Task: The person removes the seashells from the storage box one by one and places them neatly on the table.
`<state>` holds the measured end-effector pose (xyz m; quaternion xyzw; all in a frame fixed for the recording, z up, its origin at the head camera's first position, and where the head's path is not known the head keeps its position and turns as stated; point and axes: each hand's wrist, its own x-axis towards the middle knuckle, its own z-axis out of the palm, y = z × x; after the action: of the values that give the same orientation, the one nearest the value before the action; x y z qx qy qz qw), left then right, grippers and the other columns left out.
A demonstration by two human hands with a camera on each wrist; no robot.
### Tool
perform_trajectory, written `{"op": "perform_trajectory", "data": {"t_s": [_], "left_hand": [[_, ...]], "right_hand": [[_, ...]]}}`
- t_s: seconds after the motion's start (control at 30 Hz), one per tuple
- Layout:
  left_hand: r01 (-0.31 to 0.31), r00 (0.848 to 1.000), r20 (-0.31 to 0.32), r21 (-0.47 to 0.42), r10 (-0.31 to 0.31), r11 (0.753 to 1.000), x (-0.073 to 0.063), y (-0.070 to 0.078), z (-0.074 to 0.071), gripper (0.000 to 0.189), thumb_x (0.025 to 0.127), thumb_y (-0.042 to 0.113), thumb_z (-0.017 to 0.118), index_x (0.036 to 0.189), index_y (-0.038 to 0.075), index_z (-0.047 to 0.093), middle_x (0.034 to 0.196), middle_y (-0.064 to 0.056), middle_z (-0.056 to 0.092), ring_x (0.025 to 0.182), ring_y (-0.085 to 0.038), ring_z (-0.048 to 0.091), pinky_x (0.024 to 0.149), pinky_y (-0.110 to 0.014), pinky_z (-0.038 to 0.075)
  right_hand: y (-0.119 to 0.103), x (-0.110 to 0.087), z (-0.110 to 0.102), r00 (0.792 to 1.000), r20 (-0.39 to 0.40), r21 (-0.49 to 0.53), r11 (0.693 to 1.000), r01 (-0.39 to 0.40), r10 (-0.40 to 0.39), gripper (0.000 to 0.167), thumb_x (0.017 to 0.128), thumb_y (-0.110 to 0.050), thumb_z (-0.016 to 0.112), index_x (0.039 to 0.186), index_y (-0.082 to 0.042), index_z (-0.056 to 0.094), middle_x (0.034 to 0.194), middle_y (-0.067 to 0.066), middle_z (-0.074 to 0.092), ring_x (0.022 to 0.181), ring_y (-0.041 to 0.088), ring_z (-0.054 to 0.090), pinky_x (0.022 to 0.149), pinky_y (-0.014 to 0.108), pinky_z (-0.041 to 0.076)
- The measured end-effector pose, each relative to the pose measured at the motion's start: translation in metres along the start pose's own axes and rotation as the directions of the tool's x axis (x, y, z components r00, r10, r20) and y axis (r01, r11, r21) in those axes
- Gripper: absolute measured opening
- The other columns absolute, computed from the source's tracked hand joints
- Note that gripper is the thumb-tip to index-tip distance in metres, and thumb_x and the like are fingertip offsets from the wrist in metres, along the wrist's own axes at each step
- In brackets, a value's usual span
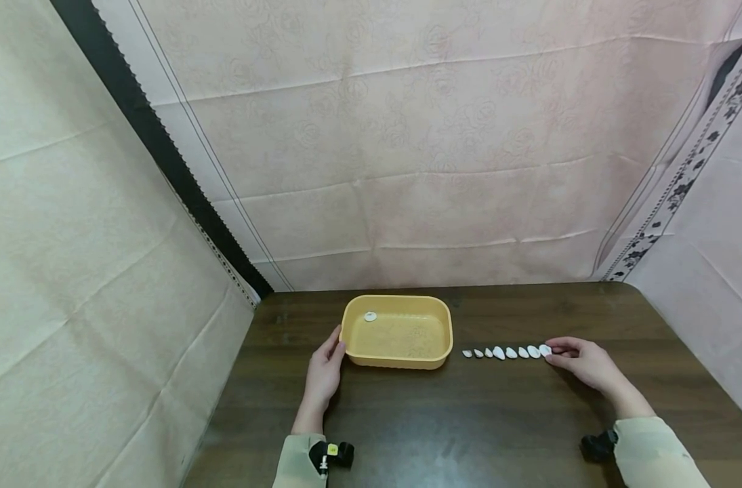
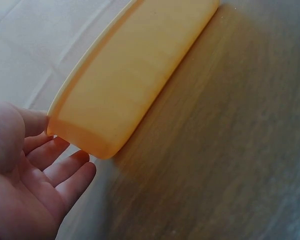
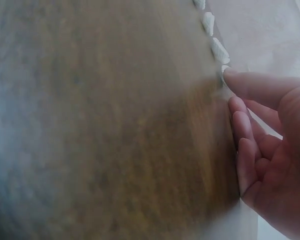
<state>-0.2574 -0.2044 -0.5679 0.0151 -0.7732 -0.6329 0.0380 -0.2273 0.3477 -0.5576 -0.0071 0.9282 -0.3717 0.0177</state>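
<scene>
A shallow yellow plastic basin [image 1: 407,332] stands on the table, one white shell [image 1: 370,316] lying inside near its back left. My left hand [image 1: 324,369] holds the basin's left end; in the left wrist view the thumb is at the rim and the other fingers [image 2: 75,185] are bent against the outer wall. To the basin's right, several white shell-like pieces [image 1: 499,353] form a straight row, the smaller ones mostly towards the left. With thumb and fingertips my right hand [image 1: 584,366] pinches the white shell [image 1: 545,350] at the row's right end, which the thumb partly hides in the right wrist view.
The dark brown wooden table [image 1: 456,420] ends at the back against a pale patterned cloth [image 1: 407,203]. More cloth hangs at the left [image 1: 102,305] and right [image 1: 712,271]. Each sleeve carries a black wrist camera.
</scene>
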Motion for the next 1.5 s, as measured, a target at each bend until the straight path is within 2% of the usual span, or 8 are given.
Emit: {"op": "perform_trajectory", "data": {"t_s": [0.13, 0.27, 0.4, 0.53, 0.77, 0.97, 1.17, 1.5], "left_hand": [[0.000, 1.000, -0.002, 0.005, 0.000, 1.000, 0.000, 0.001, 0.000, 0.050, 0.115, 0.021, 0.053, 0.162, 0.010, 0.047, 0.165, -0.007, 0.046, 0.154, -0.030, 0.039, 0.125, -0.051, 0.032], [-0.004, 1.000, 0.001, 0.007, 0.004, 1.000, 0.000, 0.002, 0.000, 0.050, 0.115, 0.022, 0.053, 0.163, 0.010, 0.046, 0.166, -0.008, 0.046, 0.155, -0.030, 0.039, 0.125, -0.051, 0.033], [-0.003, 1.000, 0.002, 0.008, 0.003, 1.000, -0.001, 0.002, 0.000, 0.050, 0.115, 0.021, 0.053, 0.163, 0.009, 0.046, 0.166, -0.008, 0.046, 0.154, -0.030, 0.039, 0.125, -0.051, 0.033], [-0.024, 1.000, -0.004, 0.020, 0.024, 1.000, -0.001, 0.001, 0.000, 0.049, 0.114, 0.018, 0.053, 0.162, 0.007, 0.047, 0.165, -0.009, 0.047, 0.153, -0.031, 0.040, 0.124, -0.052, 0.034], [-0.045, 0.999, -0.004, 0.021, 0.045, 0.999, -0.001, 0.000, -0.001, 0.049, 0.114, 0.016, 0.054, 0.161, 0.006, 0.047, 0.163, -0.009, 0.048, 0.153, -0.030, 0.041, 0.125, -0.051, 0.033], [-0.044, 0.999, 0.001, 0.015, 0.044, 0.999, -0.002, 0.001, 0.000, 0.049, 0.114, 0.017, 0.054, 0.161, 0.006, 0.047, 0.164, -0.010, 0.048, 0.153, -0.030, 0.041, 0.125, -0.051, 0.033], [-0.028, 1.000, -0.010, 0.012, 0.028, 1.000, -0.001, 0.001, 0.000, 0.049, 0.114, 0.017, 0.055, 0.161, 0.007, 0.048, 0.163, -0.009, 0.049, 0.152, -0.029, 0.042, 0.124, -0.051, 0.035], [-0.030, 0.999, -0.013, 0.004, 0.030, 1.000, -0.001, -0.002, 0.001, 0.049, 0.113, 0.019, 0.057, 0.160, 0.008, 0.050, 0.162, -0.008, 0.050, 0.151, -0.028, 0.043, 0.124, -0.049, 0.036]], "right_hand": [[-0.003, 0.002, -0.006, 1.000, 0.015, 0.030, 1.000, -0.009, 0.008, 0.047, 0.102, -0.029, 0.077, 0.133, 0.005, 0.069, 0.119, 0.019, 0.074, 0.104, 0.027, 0.070, 0.079, 0.027, 0.055], [-0.017, 0.006, -0.005, 0.995, -0.101, 0.012, 1.000, -0.015, 0.016, 0.047, 0.105, -0.030, 0.072, 0.135, 0.005, 0.067, 0.121, 0.022, 0.074, 0.109, 0.035, 0.069, 0.079, 0.031, 0.054], [-0.049, 0.016, 0.009, 0.975, -0.222, 0.035, 0.999, 0.035, -0.027, 0.043, 0.106, -0.030, 0.071, 0.135, 0.001, 0.069, 0.120, 0.020, 0.075, 0.111, 0.036, 0.070, 0.078, 0.028, 0.053], [-0.093, 0.033, 0.031, 0.965, -0.234, 0.115, 0.983, 0.144, -0.114, 0.038, 0.105, -0.026, 0.073, 0.134, -0.002, 0.071, 0.118, 0.017, 0.076, 0.106, 0.029, 0.070, 0.078, 0.022, 0.053], [-0.171, 0.056, 0.089, 0.955, -0.178, 0.241, 0.930, 0.277, -0.238, 0.029, 0.101, -0.014, 0.076, 0.128, -0.001, 0.074, 0.111, 0.011, 0.077, 0.096, 0.022, 0.070, 0.079, 0.026, 0.055], [-0.218, 0.064, 0.141, 0.931, -0.123, 0.278, 0.889, 0.365, -0.343, 0.022, 0.100, -0.010, 0.077, 0.120, -0.005, 0.078, 0.103, 0.004, 0.077, 0.089, 0.019, 0.072, 0.076, 0.030, 0.059], [-0.238, 0.073, 0.174, 0.927, -0.011, 0.298, 0.883, 0.362, -0.376, 0.021, 0.099, -0.011, 0.076, 0.118, -0.003, 0.078, 0.104, 0.003, 0.078, 0.087, 0.015, 0.072, 0.078, 0.030, 0.059], [-0.251, 0.098, 0.201, 0.951, 0.110, 0.361, 0.903, 0.233, -0.290, 0.025, 0.102, -0.012, 0.072, 0.124, -0.004, 0.077, 0.114, 0.005, 0.076, 0.101, 0.019, 0.069, 0.084, 0.036, 0.059]]}}
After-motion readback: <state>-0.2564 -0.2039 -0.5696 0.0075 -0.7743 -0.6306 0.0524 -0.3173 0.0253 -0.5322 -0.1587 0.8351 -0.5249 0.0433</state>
